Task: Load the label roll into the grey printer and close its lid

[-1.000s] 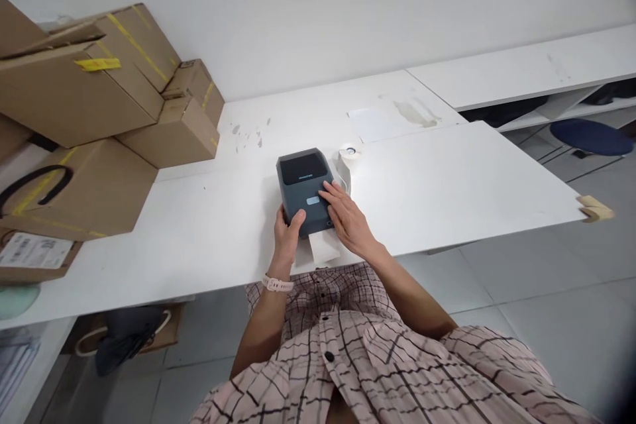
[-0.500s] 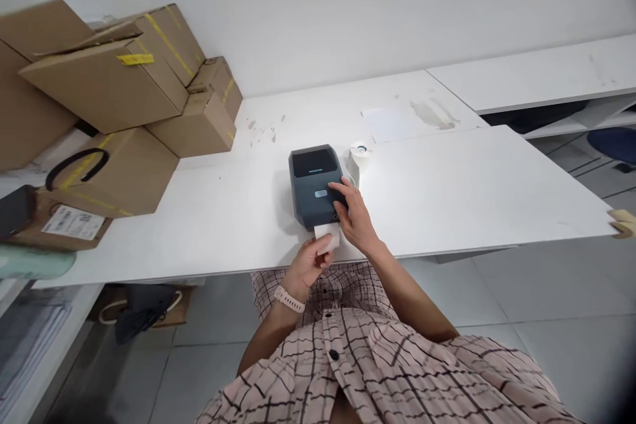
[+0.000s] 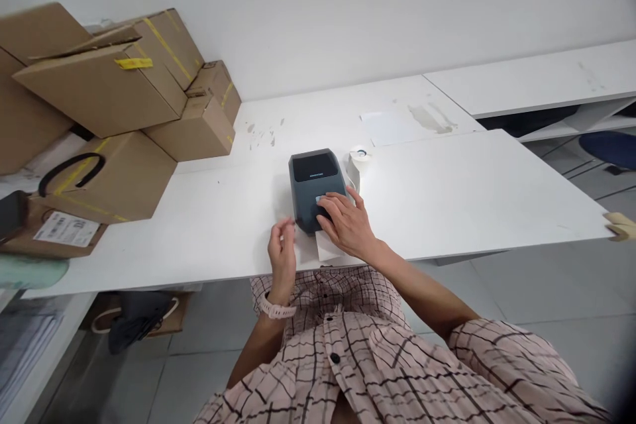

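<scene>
At frame centre, the dark printer [image 3: 305,199], its small lettering [image 3: 317,175] unreadable, lies partly under the right hand [image 3: 346,224] with fingers loosely spread, while beside it the left hand [image 3: 282,257] has fingers bunched, whether holding anything I cannot tell.

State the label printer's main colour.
The label printer is dark blue-grey, clearest in the head view.

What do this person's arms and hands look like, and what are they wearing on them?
The left hand and right hand are gloveless. A pale pink band with small holes circles the left wrist; the right wrist is bare. The pale pink sleeves, crossed by dark check lines, leave the forearms uncovered.
</scene>
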Tool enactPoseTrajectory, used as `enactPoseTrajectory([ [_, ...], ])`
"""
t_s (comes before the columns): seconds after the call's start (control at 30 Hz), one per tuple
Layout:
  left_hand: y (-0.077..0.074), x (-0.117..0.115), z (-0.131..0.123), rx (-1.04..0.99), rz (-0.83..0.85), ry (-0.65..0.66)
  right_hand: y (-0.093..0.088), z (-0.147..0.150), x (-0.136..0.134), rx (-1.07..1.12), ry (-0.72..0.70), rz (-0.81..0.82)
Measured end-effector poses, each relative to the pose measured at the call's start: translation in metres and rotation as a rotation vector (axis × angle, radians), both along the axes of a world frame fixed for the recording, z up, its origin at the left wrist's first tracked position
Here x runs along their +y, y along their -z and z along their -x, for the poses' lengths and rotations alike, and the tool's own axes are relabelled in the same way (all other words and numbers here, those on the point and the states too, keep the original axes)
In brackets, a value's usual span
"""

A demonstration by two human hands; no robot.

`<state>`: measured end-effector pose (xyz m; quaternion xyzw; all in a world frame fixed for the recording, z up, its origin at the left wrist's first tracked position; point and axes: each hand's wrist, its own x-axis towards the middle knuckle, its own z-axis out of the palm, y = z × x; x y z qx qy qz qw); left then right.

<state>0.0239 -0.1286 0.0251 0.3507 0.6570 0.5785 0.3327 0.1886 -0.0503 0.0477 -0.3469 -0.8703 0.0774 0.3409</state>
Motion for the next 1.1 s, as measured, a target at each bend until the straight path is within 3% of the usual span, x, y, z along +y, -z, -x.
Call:
enactPoseTrajectory([
  [0.13, -0.013, 0.013, -0.009, 0.001, -0.038, 0.106, 0.007, -0.01, -0.009, 0.162, 0.103, 0.049],
  [0.27, -0.033, 0.021, -0.012, -0.044, -0.13, 0.128, 0.005, -0.026, -0.011, 0.316, 0.232, 0.262],
  [0.37, -0.051, 0.04, -0.001, -0.073, -0.263, 0.092, -0.018, -0.031, 0.003, 0.435, 0.165, 0.374],
  [0.47, -0.059, 0.07, 0.014, -0.068, -0.327, 0.058, -0.049, -0.024, 0.036, 0.531, 0.085, 0.356],
  [0.57, -0.05, 0.096, 0.025, 0.127, -0.149, -0.017, -0.072, -0.009, 0.079, 0.564, 0.063, 0.329],
  [0.67, -0.034, 0.112, 0.028, 0.381, 0.153, 0.039, -0.084, 0.007, 0.112, 0.541, 0.054, 0.25],
  [0.73, -0.025, 0.118, 0.028, 0.484, 0.278, 0.096, -0.085, 0.015, 0.122, 0.456, 0.094, 0.125],
  [0.8, -0.021, 0.121, 0.029, 0.539, 0.345, 0.113, -0.081, 0.021, 0.124, 0.217, 0.136, 0.05],
  [0.93, -0.018, 0.127, 0.035, 0.596, 0.397, 0.177, -0.057, 0.035, 0.122, -0.475, 0.026, 0.178],
  [1.1, -0.014, 0.128, 0.041, 0.629, 0.33, 0.251, -0.032, 0.05, 0.138, -0.679, -0.162, 0.27],
])
